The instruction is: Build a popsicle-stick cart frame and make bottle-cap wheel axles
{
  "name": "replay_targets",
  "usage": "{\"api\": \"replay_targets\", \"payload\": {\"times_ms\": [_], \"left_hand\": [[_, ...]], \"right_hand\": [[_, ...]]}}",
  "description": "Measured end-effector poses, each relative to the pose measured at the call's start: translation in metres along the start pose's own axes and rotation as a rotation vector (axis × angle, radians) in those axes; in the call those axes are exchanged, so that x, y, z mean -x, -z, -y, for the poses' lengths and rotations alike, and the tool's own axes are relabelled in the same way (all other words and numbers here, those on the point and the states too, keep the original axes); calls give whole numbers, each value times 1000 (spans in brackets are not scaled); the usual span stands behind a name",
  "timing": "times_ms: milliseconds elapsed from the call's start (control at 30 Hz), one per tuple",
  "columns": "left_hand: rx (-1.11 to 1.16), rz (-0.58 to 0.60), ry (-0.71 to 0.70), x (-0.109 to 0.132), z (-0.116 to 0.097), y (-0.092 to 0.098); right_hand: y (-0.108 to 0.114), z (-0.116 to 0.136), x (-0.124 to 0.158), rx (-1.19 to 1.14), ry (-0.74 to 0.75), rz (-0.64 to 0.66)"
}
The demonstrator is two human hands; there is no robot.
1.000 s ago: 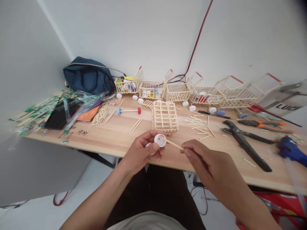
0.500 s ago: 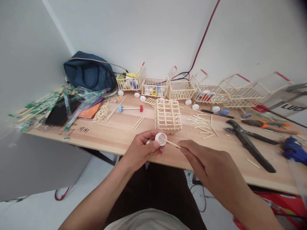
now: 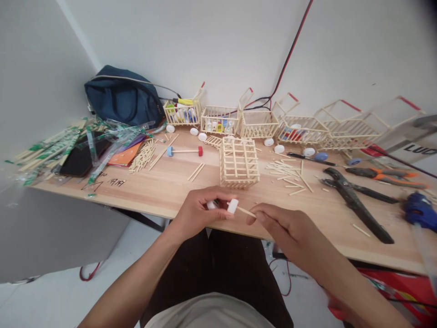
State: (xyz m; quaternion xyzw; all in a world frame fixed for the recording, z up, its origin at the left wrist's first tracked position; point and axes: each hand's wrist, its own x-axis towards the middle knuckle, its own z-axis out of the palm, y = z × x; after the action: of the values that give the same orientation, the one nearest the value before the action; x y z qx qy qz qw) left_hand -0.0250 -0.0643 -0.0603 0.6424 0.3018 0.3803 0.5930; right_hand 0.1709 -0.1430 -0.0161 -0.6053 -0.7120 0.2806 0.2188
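Note:
My left hand (image 3: 197, 210) is closed, pinching a white bottle cap (image 3: 232, 206) between thumb and fingers. A second white cap (image 3: 212, 205) sits deeper in the same hand, partly covered by the fingers. My right hand (image 3: 285, 228) grips a thin wooden stick (image 3: 246, 211) near one end. The stick's other end meets the cap held at the left fingertips; whether it passes through cannot be told. Just beyond both hands stands a small stick-built basket (image 3: 239, 164). To its left lies a stick axle with a blue and a red cap (image 3: 185, 151) on its ends.
Several stick-built carts (image 3: 259, 124) line the wall. Loose sticks (image 3: 283, 171) lie right of the basket, with black cutters (image 3: 358, 205), orange-handled pliers (image 3: 385, 174) and a blue glue gun (image 3: 421, 212) farther right. A blue bag (image 3: 124, 98) and wrapped chopsticks (image 3: 64, 143) occupy the left.
My left hand has turned the cap from facing me with its hollow side to edge-on. The stick has stayed against it, and my right hand has shifted slightly left.

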Motion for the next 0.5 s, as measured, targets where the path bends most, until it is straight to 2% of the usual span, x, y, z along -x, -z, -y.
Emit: {"api": "replay_targets", "payload": {"times_ms": [100, 167, 367, 433, 500], "left_hand": [[1, 77, 31, 1, 0, -8], [-9, 95, 59, 1, 0, -11], [-34, 176, 153, -3, -3, -8], [-50, 201, 148, -4, -3, -8], [-86, 164, 103, -4, -3, -9]], "right_hand": [[-8, -9, -5, -381, -147, 173], [-10, -12, -5, -483, -191, 198], [-3, -9, -6, -278, -48, 130], [-6, -9, -6, -196, -1, 71], [-12, -10, -6, -118, 17, 23]]}}
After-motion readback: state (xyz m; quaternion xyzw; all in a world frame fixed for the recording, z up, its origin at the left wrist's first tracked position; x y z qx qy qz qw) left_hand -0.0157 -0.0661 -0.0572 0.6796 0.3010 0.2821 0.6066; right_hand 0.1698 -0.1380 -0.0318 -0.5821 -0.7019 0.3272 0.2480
